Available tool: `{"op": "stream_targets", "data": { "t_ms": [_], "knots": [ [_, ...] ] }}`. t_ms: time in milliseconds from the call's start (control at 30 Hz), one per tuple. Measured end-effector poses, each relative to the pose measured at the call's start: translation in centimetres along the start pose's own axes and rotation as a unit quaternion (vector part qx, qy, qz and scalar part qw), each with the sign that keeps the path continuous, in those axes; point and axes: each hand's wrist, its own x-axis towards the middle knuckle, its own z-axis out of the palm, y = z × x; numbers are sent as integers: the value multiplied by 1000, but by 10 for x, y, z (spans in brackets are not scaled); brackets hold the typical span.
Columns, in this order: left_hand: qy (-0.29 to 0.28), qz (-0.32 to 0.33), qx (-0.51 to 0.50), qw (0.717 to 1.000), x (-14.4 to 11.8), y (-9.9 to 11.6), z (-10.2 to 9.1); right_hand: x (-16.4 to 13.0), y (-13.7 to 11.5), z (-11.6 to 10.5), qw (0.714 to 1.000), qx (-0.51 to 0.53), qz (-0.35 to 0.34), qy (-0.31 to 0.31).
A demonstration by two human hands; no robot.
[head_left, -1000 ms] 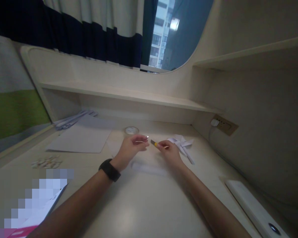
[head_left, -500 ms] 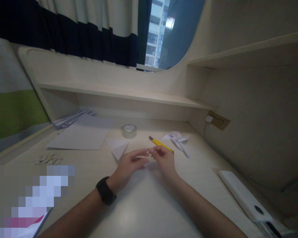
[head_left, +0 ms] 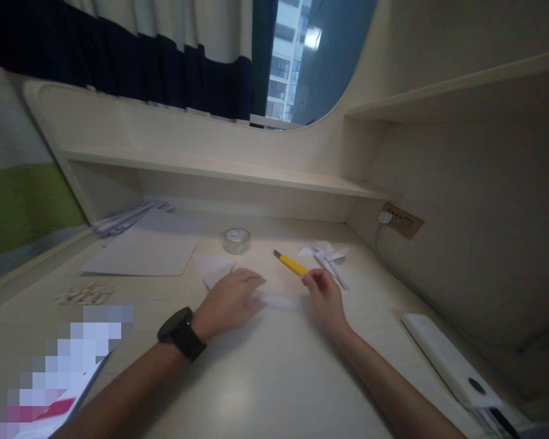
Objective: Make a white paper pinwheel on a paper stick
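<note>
We face a pale, softly shining surface [head_left: 274,378] beneath a long shelf [head_left: 233,171], a white-and-navy curtain [head_left: 178,58] hanging beside a window [head_left: 302,73] that shows a building [head_left: 280,85], and a socket panel [head_left: 410,224] on the right-hand wall [head_left: 462,183].

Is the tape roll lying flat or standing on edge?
Lying flat: the tape roll sits on the desk with its round face up and its curved side visible.

My left hand [head_left: 231,303] is blurred and covers a corner of the folded paper [head_left: 213,269]. The white strip [head_left: 281,301] is smeared too; I cannot tell whether I grip it. My right hand [head_left: 324,299] hides one end of the yellow knife [head_left: 293,264]. The bottom edge cuts off my forearms [head_left: 393,378].
</note>
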Motion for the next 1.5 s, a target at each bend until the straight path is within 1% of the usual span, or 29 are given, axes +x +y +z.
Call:
{"op": "stream_targets", "data": {
  "t_ms": [67,167,233,300,400,467,500,567,633,700,767,833,900,967,1033,1200,1233,1367,1500],
  "knots": [
    [-49,36,63,996,5,-1,2,-1,11,1,999,-43,0,1],
    [-112,33,105,988,10,-3,10,-6,18,7,995,-98,12,-21],
    [-130,26,115,985,11,-5,14,-9,19,10,994,-104,22,-33],
    [-122,21,109,986,9,-7,17,-12,20,11,996,-71,28,-40],
    [-83,6,53,995,6,-9,14,-14,19,12,997,32,33,-58],
    [-64,-3,-12,998,5,-10,12,-13,14,11,993,93,24,-70],
    [-63,-11,-53,997,5,-10,10,-12,9,10,991,111,15,-71],
    [-87,-35,-143,985,5,-13,9,-6,-1,10,989,123,-7,-76],
    [-123,-60,-217,966,3,-16,10,2,-10,13,988,119,-18,-98],
    [-150,-70,-253,953,1,-19,11,10,-13,18,979,134,-7,-153],
    [-163,-76,-267,947,-3,-23,11,17,-9,25,965,154,6,-212],
    [-170,-95,-285,939,-7,-27,9,20,-3,33,959,160,11,-235],
    [-174,-119,-301,930,-12,-30,8,19,4,40,962,155,25,-224],
    [-183,-129,-303,926,-16,-33,6,14,8,45,963,162,50,-208],
    [-193,-122,-292,929,-18,-33,4,7,10,48,964,170,65,-192],
    [-200,-93,-266,938,-19,-27,0,-9,7,50,969,154,60,-181],
    [-195,-90,-261,941,-18,-26,0,-11,6,50,970,155,60,-175],
    [-144,-91,-241,955,-18,-23,4,-15,3,50,972,161,64,-161],
    [-150,-131,-280,939,-18,-22,8,-16,0,49,974,144,76,-156]
  ]
}}
